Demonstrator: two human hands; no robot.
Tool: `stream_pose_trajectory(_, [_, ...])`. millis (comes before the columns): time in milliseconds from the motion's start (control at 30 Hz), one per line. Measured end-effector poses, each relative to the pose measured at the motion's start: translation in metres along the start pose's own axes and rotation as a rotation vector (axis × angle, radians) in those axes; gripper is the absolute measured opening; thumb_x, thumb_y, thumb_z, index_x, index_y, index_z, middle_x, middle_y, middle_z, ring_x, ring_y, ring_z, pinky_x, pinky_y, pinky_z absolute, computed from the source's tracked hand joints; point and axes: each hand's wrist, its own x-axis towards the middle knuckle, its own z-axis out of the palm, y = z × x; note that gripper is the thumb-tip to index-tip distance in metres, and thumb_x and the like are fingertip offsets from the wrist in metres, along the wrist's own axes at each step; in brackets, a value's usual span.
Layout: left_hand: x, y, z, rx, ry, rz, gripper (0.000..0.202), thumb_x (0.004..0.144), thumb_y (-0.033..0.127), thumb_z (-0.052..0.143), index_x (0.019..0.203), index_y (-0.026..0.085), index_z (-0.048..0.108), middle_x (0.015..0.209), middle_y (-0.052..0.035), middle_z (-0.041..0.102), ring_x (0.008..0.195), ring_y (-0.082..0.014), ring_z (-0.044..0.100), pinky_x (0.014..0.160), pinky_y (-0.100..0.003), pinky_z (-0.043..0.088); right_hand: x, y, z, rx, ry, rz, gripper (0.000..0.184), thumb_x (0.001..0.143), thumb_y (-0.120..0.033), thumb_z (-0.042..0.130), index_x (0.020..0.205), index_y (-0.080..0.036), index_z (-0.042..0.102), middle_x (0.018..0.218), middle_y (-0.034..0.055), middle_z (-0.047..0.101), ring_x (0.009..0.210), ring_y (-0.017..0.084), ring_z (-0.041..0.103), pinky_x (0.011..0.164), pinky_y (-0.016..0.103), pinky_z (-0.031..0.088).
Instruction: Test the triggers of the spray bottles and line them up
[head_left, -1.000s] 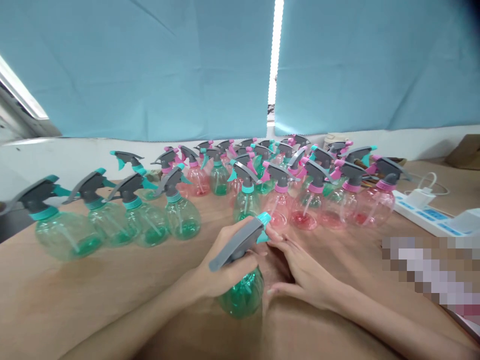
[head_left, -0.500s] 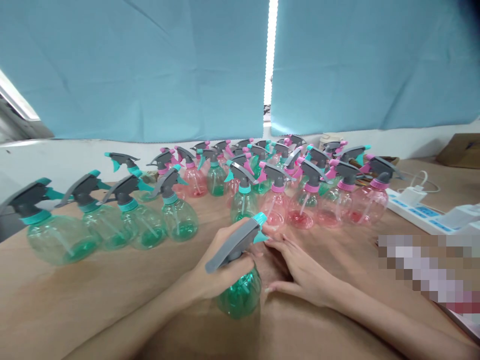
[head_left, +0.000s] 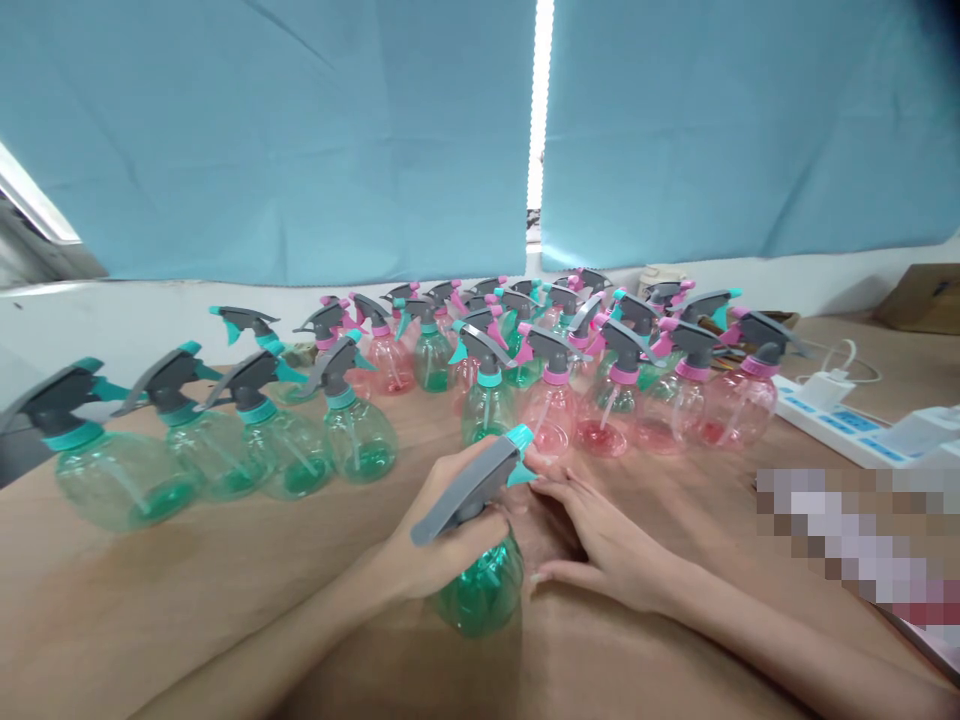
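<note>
Two hands on a green spray bottle at the near edge of a crowded table.

The left hand [head_left: 439, 540] is closed around the neck of the green spray bottle [head_left: 480, 585], just under its grey trigger head [head_left: 465, 487], and the bottle stands upright on the wooden table [head_left: 150, 600]. The right hand [head_left: 600, 545] lies just right of it, fingers loosely spread and gripping nothing, fingertips touching the teal nozzle [head_left: 520, 440]. Beyond the left hand, to its left, a row of green bottles [head_left: 225, 440] stands. Beyond the right hand stand pink bottles [head_left: 675, 400], with more of both colours behind. Far right of the right hand lies a white power strip [head_left: 840, 425].
</note>
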Motion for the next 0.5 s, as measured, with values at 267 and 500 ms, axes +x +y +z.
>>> stream_pose_trajectory(267, [0.0002,0.0036,0.0019,0.003,0.022,0.021,0.014,0.071,0.021,0.054,0.084,0.020,0.061,0.061,0.0034,0.051,0.056,-0.0140,0.049,0.060,-0.028,0.046,0.0008,0.0017,0.0007,0.012,-0.014,-0.009,0.080,0.078,-0.060,0.065,0.138,-0.018,0.034,0.133,0.0183,0.052,0.123,0.035,0.048,0.106,0.060,0.030])
stream_pose_trajectory(500, [-0.0009,0.0030,0.0029,0.002,0.043,0.029,0.013,0.072,0.020,0.054,0.082,0.019,0.061,0.059,0.0043,0.049,0.055,-0.0138,0.050,0.062,-0.030,0.047,0.0014,-0.0017,-0.0022,-0.002,-0.052,0.015,0.082,0.079,-0.061,0.062,0.141,-0.016,0.031,0.135,0.0193,0.051,0.126,0.035,0.046,0.106,0.057,0.031])
